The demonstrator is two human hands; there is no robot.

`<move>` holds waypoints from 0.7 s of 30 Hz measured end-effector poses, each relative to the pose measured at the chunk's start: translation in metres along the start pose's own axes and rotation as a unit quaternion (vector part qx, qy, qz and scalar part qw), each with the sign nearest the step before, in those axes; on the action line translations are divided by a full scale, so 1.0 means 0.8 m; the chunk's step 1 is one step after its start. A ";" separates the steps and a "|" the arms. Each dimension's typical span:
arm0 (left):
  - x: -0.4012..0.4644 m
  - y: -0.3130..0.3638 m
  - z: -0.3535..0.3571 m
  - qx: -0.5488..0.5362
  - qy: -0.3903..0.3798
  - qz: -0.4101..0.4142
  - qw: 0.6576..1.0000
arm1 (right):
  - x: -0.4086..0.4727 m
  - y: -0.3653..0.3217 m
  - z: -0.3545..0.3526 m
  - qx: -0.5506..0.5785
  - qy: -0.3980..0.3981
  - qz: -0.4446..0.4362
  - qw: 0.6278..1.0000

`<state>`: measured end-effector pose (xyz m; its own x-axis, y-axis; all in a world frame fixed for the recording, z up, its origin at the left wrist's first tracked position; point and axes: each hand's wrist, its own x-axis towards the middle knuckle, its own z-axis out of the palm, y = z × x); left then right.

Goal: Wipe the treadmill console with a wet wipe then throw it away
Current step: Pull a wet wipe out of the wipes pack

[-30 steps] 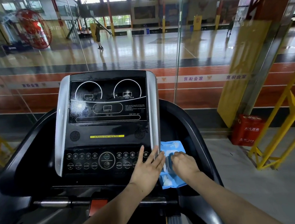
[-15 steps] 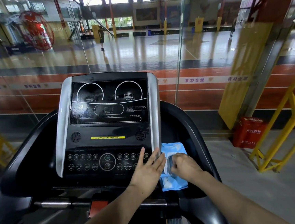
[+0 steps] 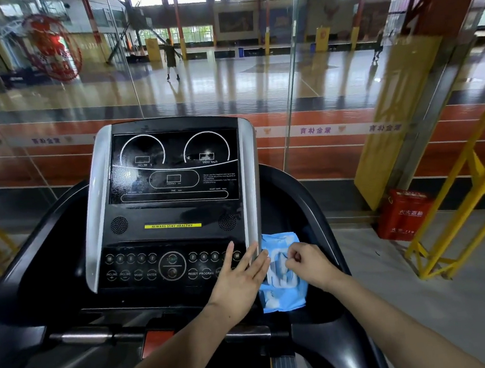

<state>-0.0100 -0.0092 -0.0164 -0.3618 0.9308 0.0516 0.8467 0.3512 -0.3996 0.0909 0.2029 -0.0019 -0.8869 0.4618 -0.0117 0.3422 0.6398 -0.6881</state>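
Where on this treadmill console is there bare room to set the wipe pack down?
The right tray is crowded: the blue wipe pack and both hands, left hand and right hand, fill it. The dark left tray, left of the console's silver edge, looks bare.

Wipe pack [image 3: 282, 271] wedged between console edge [image 3: 250, 183] and handrail [image 3: 316, 221]; clearance seemingly tight.
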 end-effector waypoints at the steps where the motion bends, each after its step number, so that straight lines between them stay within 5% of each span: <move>1: 0.000 0.000 0.000 0.000 0.000 0.001 1.000 | -0.001 0.000 -0.001 0.027 0.025 0.008 0.999; 5: 0.000 0.001 0.003 -0.001 0.005 -0.002 1.000 | -0.004 0.002 -0.003 0.112 0.099 0.027 0.988; 16: -0.001 0.004 -0.001 -0.004 0.000 -0.008 1.000 | -0.016 0.007 0.020 0.067 0.049 -0.014 0.996; 21: -0.001 0.004 0.000 -0.005 0.001 -0.009 1.000 | -0.014 -0.006 0.014 0.142 0.169 -0.032 0.975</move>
<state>-0.0071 -0.0092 -0.0176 -0.3766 0.9244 0.0600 0.8436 0.3690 -0.3900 0.0959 0.1878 -0.0069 -0.7335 0.6342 0.2443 0.1473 0.4993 -0.8538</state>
